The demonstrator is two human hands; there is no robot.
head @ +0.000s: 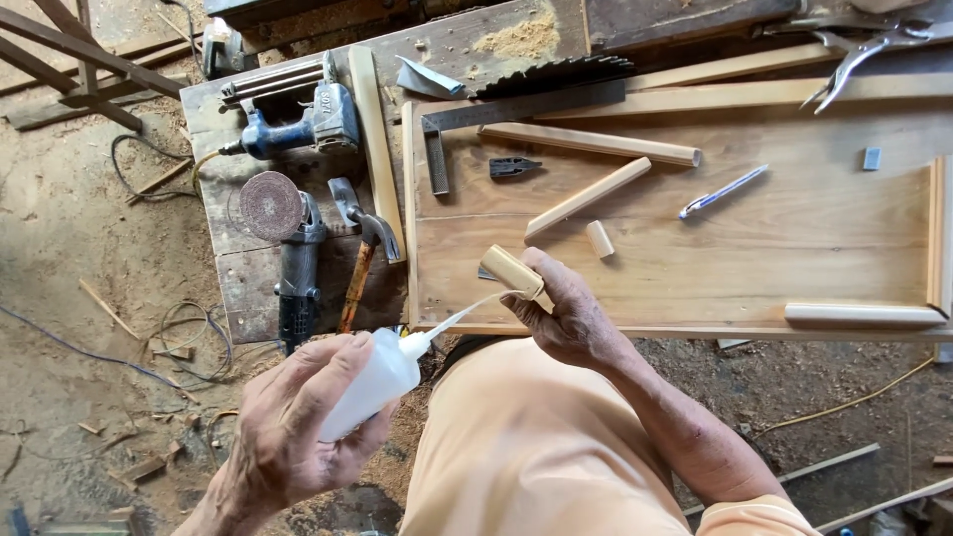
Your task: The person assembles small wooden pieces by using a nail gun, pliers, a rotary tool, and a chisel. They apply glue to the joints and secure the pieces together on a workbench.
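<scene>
Left hand (298, 427) squeezing white glue bottle (372, 387), fingers wrapping it, nozzle tilting up toward short wooden dowel (511, 273). Right hand (566, 318) pinching dowel just above board (695, 238) edge. Judging: keeping nozzle tip on the dowel end, squeezing gently. Hammer (362, 258), grinder (293, 258), drill (298, 124) lying beyond

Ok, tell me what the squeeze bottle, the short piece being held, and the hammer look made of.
Squeeze bottle in the left hand: translucent whitish plastic, likely soft, with a long tapered nozzle. Short piece in the right hand: pale bare wood, smooth and rounded, apparently unfinished. Hammer: dull grey metal head with a claw, on a worn reddish-brown handle, probably wood.
</scene>
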